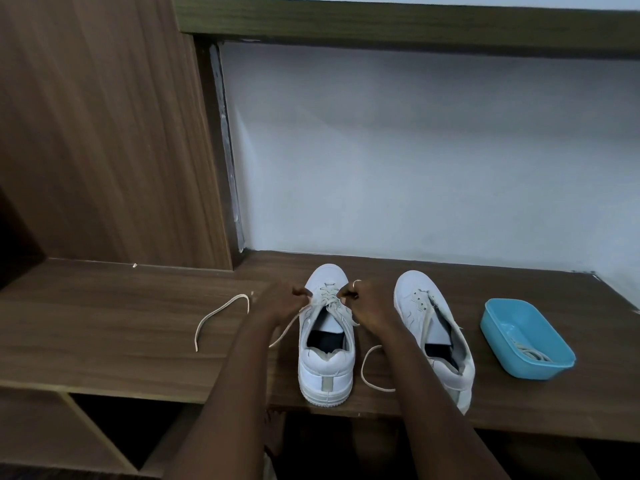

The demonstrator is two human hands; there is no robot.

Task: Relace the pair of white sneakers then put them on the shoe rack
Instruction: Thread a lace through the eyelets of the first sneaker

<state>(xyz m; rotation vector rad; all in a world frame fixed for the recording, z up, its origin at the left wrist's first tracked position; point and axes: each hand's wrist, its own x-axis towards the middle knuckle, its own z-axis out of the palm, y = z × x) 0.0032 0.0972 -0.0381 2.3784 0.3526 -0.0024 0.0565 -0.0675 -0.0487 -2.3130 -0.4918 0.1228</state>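
On the wooden desk (138, 341) across the lower frame, one white sneaker (325, 372) stands at centre, its mate (412, 289) just right and a blue tub (498, 327) further right. Beside the eyelets, the left hand (280, 303) and right hand (367, 306) each pinch the lace (329, 294); pulling both ends evenly should keep the crossings flat. No brand or writing is legible

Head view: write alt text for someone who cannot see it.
A left hand and right hand pinch the lace of a white sneaker on a wooden shelf. A second sneaker and a blue tub holding laces sit to its right; a loose lace lies left.
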